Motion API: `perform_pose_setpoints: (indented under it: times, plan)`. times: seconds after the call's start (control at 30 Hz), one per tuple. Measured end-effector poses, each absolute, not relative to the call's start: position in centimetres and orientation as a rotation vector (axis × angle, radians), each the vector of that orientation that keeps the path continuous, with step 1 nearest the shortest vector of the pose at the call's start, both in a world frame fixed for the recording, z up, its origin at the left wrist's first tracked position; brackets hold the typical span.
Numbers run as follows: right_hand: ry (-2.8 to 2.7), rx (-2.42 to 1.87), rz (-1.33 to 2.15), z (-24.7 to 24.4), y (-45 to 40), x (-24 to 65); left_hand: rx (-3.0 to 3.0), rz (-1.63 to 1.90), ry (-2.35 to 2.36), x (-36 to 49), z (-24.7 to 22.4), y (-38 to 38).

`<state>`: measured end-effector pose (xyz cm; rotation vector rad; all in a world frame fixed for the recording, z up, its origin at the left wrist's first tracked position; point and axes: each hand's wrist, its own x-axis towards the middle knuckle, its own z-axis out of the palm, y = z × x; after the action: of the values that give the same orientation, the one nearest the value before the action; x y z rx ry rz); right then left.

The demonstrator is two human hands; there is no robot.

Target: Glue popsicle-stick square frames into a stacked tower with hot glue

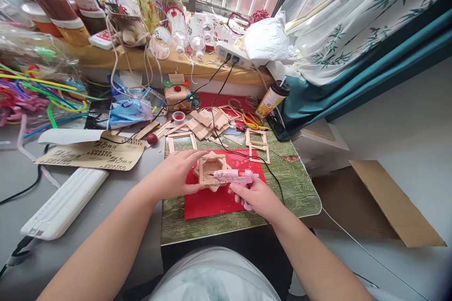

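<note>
My left hand (174, 174) rests on the left side of a stacked frame of wooden craft sticks (210, 169), steadying it on a red sheet (212, 197). My right hand (256, 195) grips a pink hot glue gun (235, 177), its nozzle pointing left over the frame's near edge. The gun's black cord (226, 148) runs back to a white power strip (233, 54) on the sill. Both lie on a small green wood-grain table (296, 188).
Loose craft sticks (206, 122), square stick frames (257, 146), a small decorated stick box (177, 94), scissors (250, 120) and a cup (271, 99) crowd the table's far side. Sandpaper sheets (99, 153), pipe cleaners (38, 94) and a white case (63, 202) lie left. Cardboard (388, 202) lies right.
</note>
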<state>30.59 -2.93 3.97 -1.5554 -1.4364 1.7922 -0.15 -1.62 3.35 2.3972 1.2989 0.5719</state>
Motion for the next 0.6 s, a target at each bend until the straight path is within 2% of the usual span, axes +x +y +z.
perform_pose_setpoints:
  times: [0.33,0.6]
  plan:
    - [-1.391,-1.481,2.002,6.3,-2.3,30.0,2.414,0.556,1.321,-0.1,3.3,-1.8]
    - [-1.387,-1.650,2.040,8.4,-0.6,29.2,2.412,0.544,1.325,0.0,3.6,-1.8]
